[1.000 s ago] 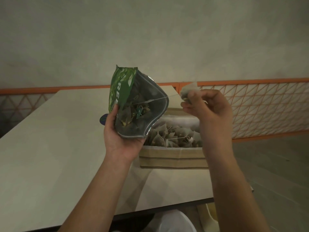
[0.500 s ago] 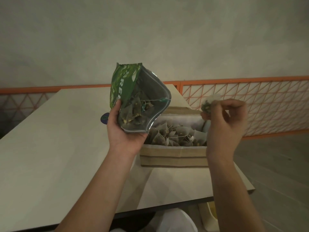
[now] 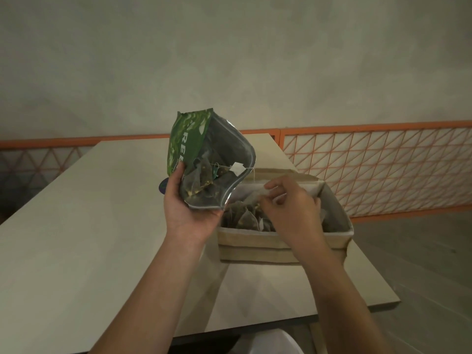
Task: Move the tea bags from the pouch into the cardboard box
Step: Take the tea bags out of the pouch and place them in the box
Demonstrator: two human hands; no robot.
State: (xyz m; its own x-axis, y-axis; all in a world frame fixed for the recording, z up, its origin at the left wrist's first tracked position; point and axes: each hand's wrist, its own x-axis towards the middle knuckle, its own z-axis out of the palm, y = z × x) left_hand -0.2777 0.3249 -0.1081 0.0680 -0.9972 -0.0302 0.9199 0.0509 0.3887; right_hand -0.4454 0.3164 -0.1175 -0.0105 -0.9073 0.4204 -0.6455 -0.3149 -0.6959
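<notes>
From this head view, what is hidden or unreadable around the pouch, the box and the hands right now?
- Right hand: its curled fingers hide whether a tea bag is pinched.
- Green foil pouch, gripped by the left hand: the fold cuts its lettering short.
- Beige cardboard box: the right hand and pouch cover part of the pyramid tea bags; depth unknown.
- Small dark round object: mostly behind the left hand.

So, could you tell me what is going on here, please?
A person is moving tea bags from a pouch to a box. The left hand holds the open green pouch above the table, with bags inside. The right hand is down in the cardboard box, over many tea bags.
</notes>
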